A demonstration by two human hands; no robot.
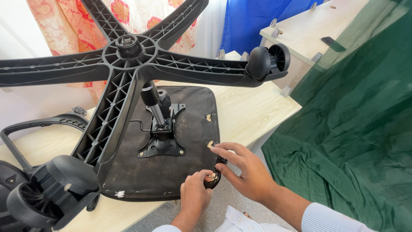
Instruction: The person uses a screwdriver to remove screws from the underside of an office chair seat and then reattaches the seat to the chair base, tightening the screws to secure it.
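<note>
Chair seat (167, 141), upside down on tabletop (253, 111) with near edge overhanging; left hand (195, 193) fingers pinching small fastener (211, 176) at rim, right hand (244, 169) fingers spread alongside; could slip free and drop, or top-heavy wheeled base (128, 60) tip.

a pale wooden table (253, 109) carries an upturned black chair seat (171, 167) and a black armrest (38, 126).

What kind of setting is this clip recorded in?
Probably a home room used as a makeshift workshop: patterned curtains, an upturned office chair on a light wooden table, green cloth draped alongside.
</note>
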